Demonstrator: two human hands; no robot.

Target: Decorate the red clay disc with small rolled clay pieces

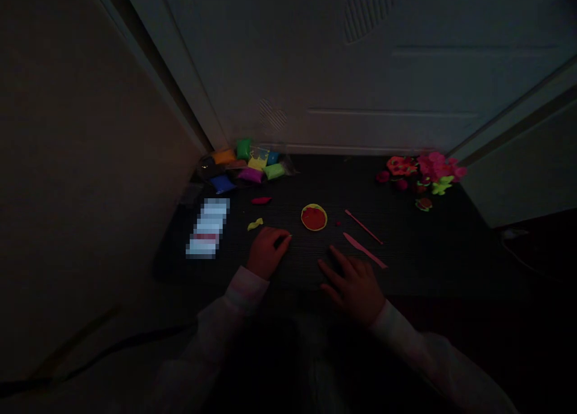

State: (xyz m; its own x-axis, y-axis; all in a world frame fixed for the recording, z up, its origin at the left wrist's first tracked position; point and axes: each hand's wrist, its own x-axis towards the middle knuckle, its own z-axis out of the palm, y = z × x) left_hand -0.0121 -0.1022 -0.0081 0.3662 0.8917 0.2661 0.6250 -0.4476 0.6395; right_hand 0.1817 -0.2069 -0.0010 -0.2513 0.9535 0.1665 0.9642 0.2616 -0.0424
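Observation:
My left hand (267, 253) rests low over the dark table, its fingers curled and thumb brought near the index tip. A tiny pale speck shows at the fingertips, too small to name. My right hand (354, 285) is open, fingers spread over the tabletop near its front edge. Between and beyond the hands lies a flat red clay disc (314, 219) with a yellow rim. Close to my left hand sit a twisted bit of yellow clay (255, 224) and a red clay piece (261, 201). A pink plastic knife (364, 250) and a thin pink stick tool (363, 226) lie beyond my right hand.
Packets of coloured clay (250, 167) are heaped at the back left, behind a blurred-out bright rectangle (208, 229). Several pink, orange and yellow clay shapes (435, 167) stand at the back right. A white panelled door (383, 83) rises behind the dark table (433, 252).

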